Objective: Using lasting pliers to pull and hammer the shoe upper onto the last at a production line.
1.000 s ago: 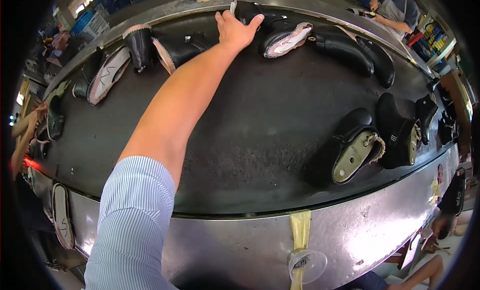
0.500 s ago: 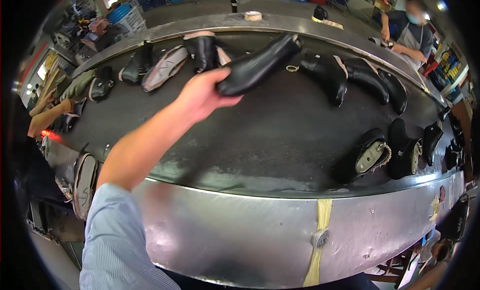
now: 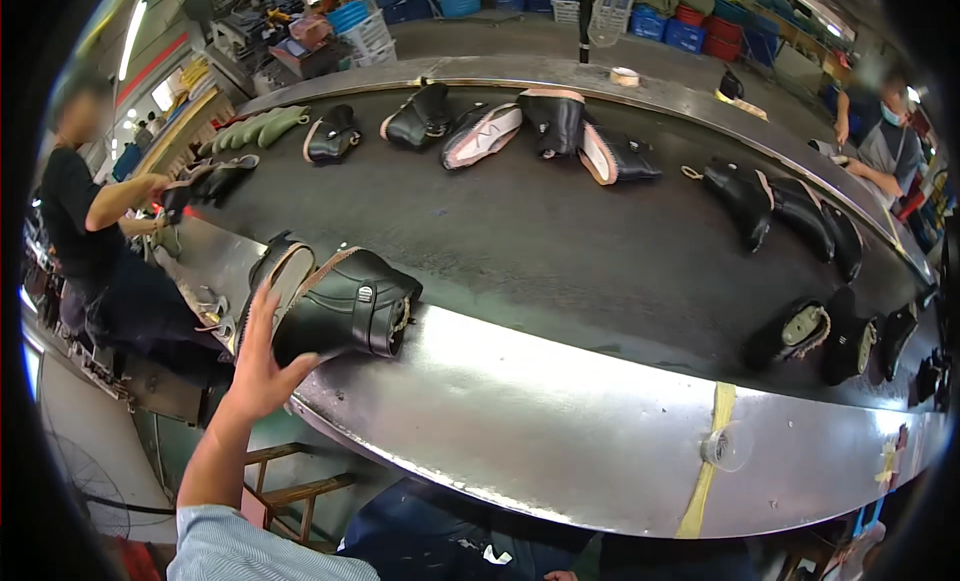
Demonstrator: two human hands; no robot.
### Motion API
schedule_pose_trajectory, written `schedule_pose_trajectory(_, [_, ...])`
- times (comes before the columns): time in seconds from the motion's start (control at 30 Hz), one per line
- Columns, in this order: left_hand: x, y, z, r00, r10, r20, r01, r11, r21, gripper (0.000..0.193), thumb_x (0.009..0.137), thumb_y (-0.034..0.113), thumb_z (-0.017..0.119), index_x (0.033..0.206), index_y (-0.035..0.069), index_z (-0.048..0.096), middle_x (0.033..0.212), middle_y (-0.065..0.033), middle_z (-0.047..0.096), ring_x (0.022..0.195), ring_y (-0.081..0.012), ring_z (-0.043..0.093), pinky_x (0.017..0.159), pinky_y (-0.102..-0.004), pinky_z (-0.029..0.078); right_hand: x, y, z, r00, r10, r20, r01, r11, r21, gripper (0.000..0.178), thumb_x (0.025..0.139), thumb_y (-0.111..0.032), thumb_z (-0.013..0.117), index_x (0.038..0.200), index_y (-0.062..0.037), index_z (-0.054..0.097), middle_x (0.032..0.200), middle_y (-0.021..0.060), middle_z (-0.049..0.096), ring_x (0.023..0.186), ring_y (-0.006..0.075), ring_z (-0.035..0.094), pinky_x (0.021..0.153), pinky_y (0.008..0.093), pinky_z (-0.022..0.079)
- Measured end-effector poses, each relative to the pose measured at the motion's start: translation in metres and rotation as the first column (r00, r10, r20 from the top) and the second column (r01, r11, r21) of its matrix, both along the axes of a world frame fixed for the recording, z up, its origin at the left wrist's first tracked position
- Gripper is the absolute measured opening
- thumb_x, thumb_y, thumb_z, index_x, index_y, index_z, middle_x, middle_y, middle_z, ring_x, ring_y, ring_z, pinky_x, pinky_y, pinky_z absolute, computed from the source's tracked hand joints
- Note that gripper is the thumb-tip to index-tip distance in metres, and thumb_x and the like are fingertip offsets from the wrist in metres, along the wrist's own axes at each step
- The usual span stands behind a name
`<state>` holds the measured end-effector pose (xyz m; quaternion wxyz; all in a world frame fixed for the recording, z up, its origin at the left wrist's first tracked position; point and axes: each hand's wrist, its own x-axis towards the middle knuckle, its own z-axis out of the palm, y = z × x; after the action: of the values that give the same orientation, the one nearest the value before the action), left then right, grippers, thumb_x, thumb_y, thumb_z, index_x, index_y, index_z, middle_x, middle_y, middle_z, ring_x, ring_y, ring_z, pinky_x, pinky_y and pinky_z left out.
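Counted: two black ankle boots (image 3: 338,311) on the metal rim (image 3: 490,411), near left; three black boots (image 3: 738,203) along the far edge, right; one tape roll (image 3: 624,80); one clear plastic cup (image 3: 733,448); two co-workers (image 3: 78,216).

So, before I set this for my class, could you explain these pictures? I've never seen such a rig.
No robot here: a person works bare-handed, and every picture comes from one wide fisheye camera on their head, which bends straight edges. The left hand is open, with a black boot just beyond it at the near metal border; it grips nothing, and whether it touches the boot is unclear. What may be the right hand barely shows at the lower edge. More boots are spread on the dark surface, and a clear cup sits on the border. A co-worker is at the left.
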<state>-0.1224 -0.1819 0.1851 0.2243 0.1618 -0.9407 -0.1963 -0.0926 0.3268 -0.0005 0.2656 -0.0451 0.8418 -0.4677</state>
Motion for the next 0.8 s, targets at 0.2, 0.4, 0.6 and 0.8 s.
schedule_pose_trajectory(0.2, [-0.28, 0.06, 0.004, 0.872, -0.466, 0.152, 0.269, 0.715, 0.645, 0.06, 0.094, 0.042, 0.064, 0.135, 0.0, 0.051, 0.136, -0.0138, 0.054, 0.122, -0.0229, 0.054, 0.1, -0.0392, 0.047, 0.012, 0.007, -0.017, 0.989, -0.066, 0.136, 0.063, 0.998, 0.026, 0.023, 0.081, -0.001, 0.063, 0.101, -0.0125, 0.066, 0.089, 0.0069, 0.058, 0.083, 0.0218, 0.059, 0.074, 0.0332, 0.047])
schedule_pose_trajectory(0.4, [-0.546, 0.095, -0.087, 0.978, 0.187, 0.094, -0.176, 0.495, 0.851, 0.092, 0.079, 0.062, 0.071, 0.137, -0.006, 0.048, 0.135, -0.0218, 0.054, 0.118, -0.0278, 0.057, 0.102, -0.0391, 0.045, 0.056, 0.028, -0.056, 0.995, -0.043, 0.091, 0.037, 0.997, 0.07, 0.024, 0.086, 0.002, 0.055, 0.109, -0.0022, 0.059, 0.092, 0.014, 0.056, 0.079, 0.0266, 0.056, 0.074, 0.0382, 0.047])
schedule_pose_trajectory(0.6, [-0.619, 0.109, -0.109, 0.986, 0.168, 0.018, -0.114, 0.583, 0.804, 0.066, 0.076, 0.04, 0.079, 0.118, -0.008, 0.061, 0.11, -0.0161, 0.068, 0.094, -0.0299, 0.069, 0.079, -0.0395, 0.055, 0.0, -0.009, -0.004, 0.973, -0.202, 0.116, 0.181, 0.969, 0.168, 0.022, 0.085, -0.001, 0.058, 0.107, -0.0022, 0.059, 0.093, 0.0143, 0.056, 0.081, 0.028, 0.056, 0.075, 0.039, 0.047])
schedule_pose_trajectory(0.8, [-0.563, 0.125, -0.11, 0.98, -0.191, -0.051, 0.086, 0.176, 0.981, 0.033, 0.081, 0.0, 0.071, 0.111, -0.008, 0.06, 0.102, -0.0231, 0.066, 0.091, -0.0332, 0.07, 0.075, -0.0487, 0.06, 0.061, 0.042, -0.077, 0.993, -0.119, -0.017, 0.12, 0.973, 0.198, 0.022, 0.084, -0.005, 0.061, 0.106, -0.0022, 0.058, 0.093, 0.0147, 0.056, 0.083, 0.0296, 0.056, 0.076, 0.0401, 0.047])
